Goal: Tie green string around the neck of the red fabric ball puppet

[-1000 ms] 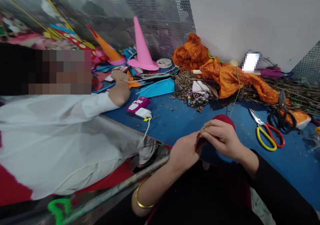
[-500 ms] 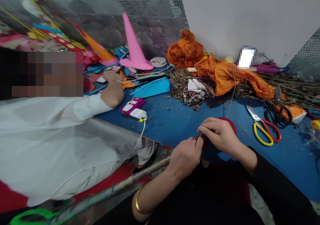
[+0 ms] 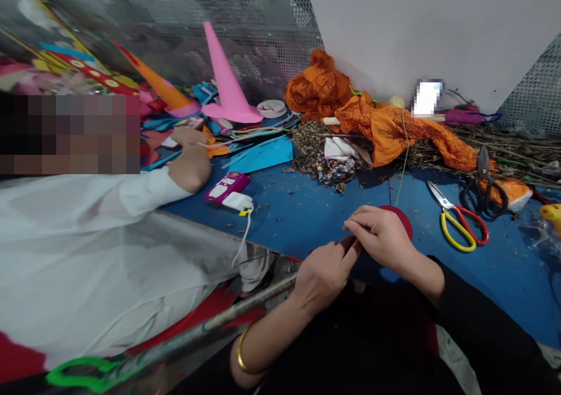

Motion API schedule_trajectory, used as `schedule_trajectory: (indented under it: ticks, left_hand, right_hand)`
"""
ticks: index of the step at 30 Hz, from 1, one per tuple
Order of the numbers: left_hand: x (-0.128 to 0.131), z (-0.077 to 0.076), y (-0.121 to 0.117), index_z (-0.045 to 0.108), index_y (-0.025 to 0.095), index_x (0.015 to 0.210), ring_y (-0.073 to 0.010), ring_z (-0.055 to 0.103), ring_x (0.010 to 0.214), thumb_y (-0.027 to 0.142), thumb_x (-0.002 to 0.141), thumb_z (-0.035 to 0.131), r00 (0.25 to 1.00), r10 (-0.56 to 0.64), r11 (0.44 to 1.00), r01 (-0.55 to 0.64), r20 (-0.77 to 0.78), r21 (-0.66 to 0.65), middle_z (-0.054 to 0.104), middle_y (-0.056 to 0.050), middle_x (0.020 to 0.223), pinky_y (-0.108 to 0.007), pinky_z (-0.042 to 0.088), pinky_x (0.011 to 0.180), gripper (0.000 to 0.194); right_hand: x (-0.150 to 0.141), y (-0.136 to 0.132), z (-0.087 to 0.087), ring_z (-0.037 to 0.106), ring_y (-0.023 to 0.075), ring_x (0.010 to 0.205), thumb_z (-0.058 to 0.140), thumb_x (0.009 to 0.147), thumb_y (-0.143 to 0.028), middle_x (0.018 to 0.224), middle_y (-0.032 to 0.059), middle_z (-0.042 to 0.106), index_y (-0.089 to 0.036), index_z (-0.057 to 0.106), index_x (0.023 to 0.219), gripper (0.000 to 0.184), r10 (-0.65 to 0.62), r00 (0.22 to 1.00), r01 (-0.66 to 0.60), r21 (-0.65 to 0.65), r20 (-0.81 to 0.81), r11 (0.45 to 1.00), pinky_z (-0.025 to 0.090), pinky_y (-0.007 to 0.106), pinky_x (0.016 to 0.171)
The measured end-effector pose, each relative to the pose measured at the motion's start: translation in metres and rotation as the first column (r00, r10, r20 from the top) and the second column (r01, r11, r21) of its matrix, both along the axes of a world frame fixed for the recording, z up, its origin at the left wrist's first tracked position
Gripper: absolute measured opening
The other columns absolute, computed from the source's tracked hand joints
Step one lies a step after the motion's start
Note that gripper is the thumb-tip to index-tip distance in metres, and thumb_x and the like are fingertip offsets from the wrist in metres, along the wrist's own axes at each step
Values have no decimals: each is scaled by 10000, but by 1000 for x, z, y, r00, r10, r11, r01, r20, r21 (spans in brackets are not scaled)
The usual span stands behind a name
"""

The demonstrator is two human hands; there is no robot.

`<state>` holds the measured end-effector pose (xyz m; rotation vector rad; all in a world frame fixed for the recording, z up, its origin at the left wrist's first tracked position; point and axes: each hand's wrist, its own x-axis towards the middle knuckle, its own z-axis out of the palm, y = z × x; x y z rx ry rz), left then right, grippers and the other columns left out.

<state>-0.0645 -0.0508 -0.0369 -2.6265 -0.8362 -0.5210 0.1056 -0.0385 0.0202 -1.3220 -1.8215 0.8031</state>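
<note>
Close together over the table's near edge, both hands are at a dark red piece of material (image 3: 402, 219) with a rounded edge, largely hidden by them. My left hand (image 3: 326, 269), below a gold bangle, has its fingers closed on it. Thumb and fingertips pressed together, my right hand (image 3: 379, 231) lies over the piece; whatever is in this pinch is too small to make out. A yellow-green thread (image 3: 404, 155) hangs across the orange cloth and runs down behind the right hand. To the right lie scissors (image 3: 456, 217) with one yellow and one red handle.
Black scissors (image 3: 484, 193) rest behind the coloured pair. Along the back are dried stalks (image 3: 315, 149), orange patterned cloth (image 3: 385, 132), a lit phone (image 3: 427, 98) and a pink cone (image 3: 225, 85). At left, a co-worker's arm (image 3: 188, 164) reaches over the table beside a purple box (image 3: 228, 187).
The whole view has shifted slightly, so the table things sit a little further left. My hands keep nearly the same pose on the red piece.
</note>
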Motion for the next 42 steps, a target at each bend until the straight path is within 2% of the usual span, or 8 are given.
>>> schedule_trajectory:
  ticks: [13, 19, 24, 28, 31, 33, 37, 42]
  left_hand:
    - [3, 3, 2, 577, 92, 1148, -200, 550, 597, 128, 906, 433, 998, -15, 1000, 17, 60, -21, 637, -66, 739, -321, 406, 530, 283]
    - [-7, 14, 16, 610, 151, 1130, -216, 676, 869, 147, 877, 480, 962, 151, 931, -61, 227, -359, 724, -85, 1028, -319, 520, 748, 285]
    - [-22, 34, 31, 643, 242, 1092, -221, 682, 852, 283, 800, 634, 858, 440, 644, -97, 265, -759, 743, -22, 984, -306, 503, 746, 295]
    - [-24, 47, 32, 675, 205, 942, -177, 641, 728, 241, 688, 727, 789, 527, 300, 175, 316, -938, 720, -9, 833, -260, 477, 665, 263]
    - [-24, 46, 30, 616, 168, 936, -102, 550, 519, 238, 653, 753, 703, 628, -79, 484, 334, -871, 691, -15, 754, -201, 403, 498, 322]
    - [-27, 44, 30, 577, 161, 932, -72, 495, 440, 261, 634, 760, 610, 706, -234, 680, 359, -695, 682, -30, 757, -175, 327, 408, 364]
    - [-32, 46, 33, 582, 160, 935, -44, 438, 408, 277, 616, 778, 460, 824, -277, 836, 331, -473, 631, -12, 740, -155, 257, 347, 392]
    - [-33, 49, 33, 609, 146, 873, -33, 446, 432, 243, 630, 773, 428, 855, -262, 843, 293, -469, 614, -15, 772, -153, 274, 354, 309]
  right_hand:
    - [3, 1, 5, 655, 151, 850, 549, 887, -146, 850, 48, 708, -169, 697, 669, 264, 14, 998, -18, -59, -67, 998, 466, 252, 748]
    - [41, 8, 23, 663, 170, 853, 592, 840, -232, 874, 66, 720, -160, 712, 658, 229, 43, 935, -120, -202, -351, 972, 494, 264, 699]
    - [83, 21, 29, 500, 85, 417, 717, 726, -432, 573, 10, 628, -161, 716, 667, 278, -104, 902, -69, -378, -418, 923, 303, 208, 397]
    - [90, 39, 6, 476, 81, 423, 743, 668, -480, 579, 21, 621, -149, 728, 730, 337, -325, 823, 133, -399, -465, 907, 193, 198, 373]
    - [84, 51, -19, 491, 102, 461, 674, 720, -490, 580, 22, 611, -143, 715, 746, 350, -388, 833, 249, -359, -394, 899, 250, 201, 396]
    - [79, 56, -30, 538, 136, 522, 616, 775, -444, 587, 29, 613, -149, 702, 711, 314, -381, 895, 319, -266, -230, 910, 352, 227, 457]
    - [67, 53, -34, 637, 243, 890, 603, 781, -233, 965, 103, 702, -177, 726, 862, 158, -329, 935, 311, 139, 134, 940, 476, 371, 809]
    - [23, 30, -35, 584, 249, 1131, 567, 868, -265, 1174, 105, 666, -213, 637, 1174, 318, 143, 980, -124, 140, -138, 982, 443, 415, 980]
